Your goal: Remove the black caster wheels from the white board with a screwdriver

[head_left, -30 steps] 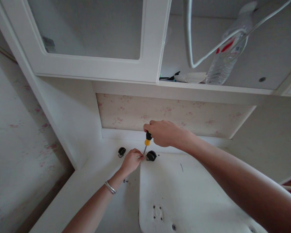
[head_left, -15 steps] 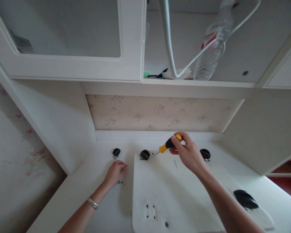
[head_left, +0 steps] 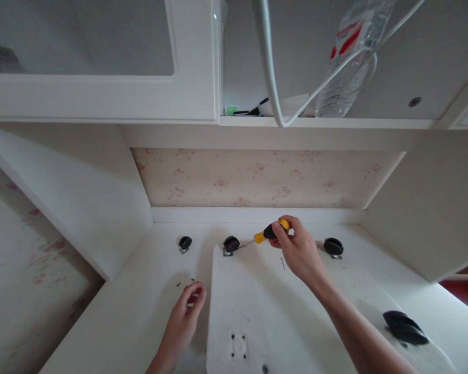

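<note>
My right hand [head_left: 298, 246] grips a yellow-and-black screwdriver [head_left: 265, 232]. Its shaft points left, with the tip beside a black caster wheel [head_left: 231, 243] at the corner of a white board [head_left: 249, 296]. Left of the board, my left hand [head_left: 185, 311] hovers low over the white surface, fingers curled and thumb close to the fingertips; whatever sits between them is too small to make out. Small dark screws [head_left: 178, 284] lie just beyond those fingers. Another caster [head_left: 185, 242] rests on the surface further back.
More casters [head_left: 333, 246] sit to the right, one large and dark [head_left: 405, 327] near the board's right end. A thin dark strip [head_left: 282, 264] lies on the board. Overhead are a cabinet shelf [head_left: 327, 123], a plastic bottle [head_left: 351, 62] and a hanging white cable [head_left: 273, 78].
My left hand has moved down and turned, uncovering small screws behind it. The screwdriver stays by the corner caster, slightly shifted. The whole view has tilted a little.
</note>
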The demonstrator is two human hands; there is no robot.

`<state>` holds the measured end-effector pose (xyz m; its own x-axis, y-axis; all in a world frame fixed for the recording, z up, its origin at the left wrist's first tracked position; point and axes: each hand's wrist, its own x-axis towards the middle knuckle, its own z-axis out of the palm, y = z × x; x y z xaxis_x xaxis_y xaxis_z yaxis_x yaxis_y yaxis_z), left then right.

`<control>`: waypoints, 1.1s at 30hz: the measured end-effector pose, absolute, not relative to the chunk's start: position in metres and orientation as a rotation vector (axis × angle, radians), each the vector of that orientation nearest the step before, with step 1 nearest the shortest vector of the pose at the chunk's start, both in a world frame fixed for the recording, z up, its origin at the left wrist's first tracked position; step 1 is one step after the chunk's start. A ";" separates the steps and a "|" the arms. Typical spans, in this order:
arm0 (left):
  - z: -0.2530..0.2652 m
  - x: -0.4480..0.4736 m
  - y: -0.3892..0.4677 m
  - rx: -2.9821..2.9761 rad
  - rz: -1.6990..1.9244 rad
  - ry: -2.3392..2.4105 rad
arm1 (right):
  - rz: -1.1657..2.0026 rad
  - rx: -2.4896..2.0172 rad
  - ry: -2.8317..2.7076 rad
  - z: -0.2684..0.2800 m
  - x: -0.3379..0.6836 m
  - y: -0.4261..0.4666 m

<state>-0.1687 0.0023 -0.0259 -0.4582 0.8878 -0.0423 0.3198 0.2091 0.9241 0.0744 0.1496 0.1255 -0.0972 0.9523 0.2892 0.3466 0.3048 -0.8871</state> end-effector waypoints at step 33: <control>-0.029 -0.125 -0.014 0.825 1.312 1.834 | 1.173 -0.735 -0.914 0.125 -0.008 0.211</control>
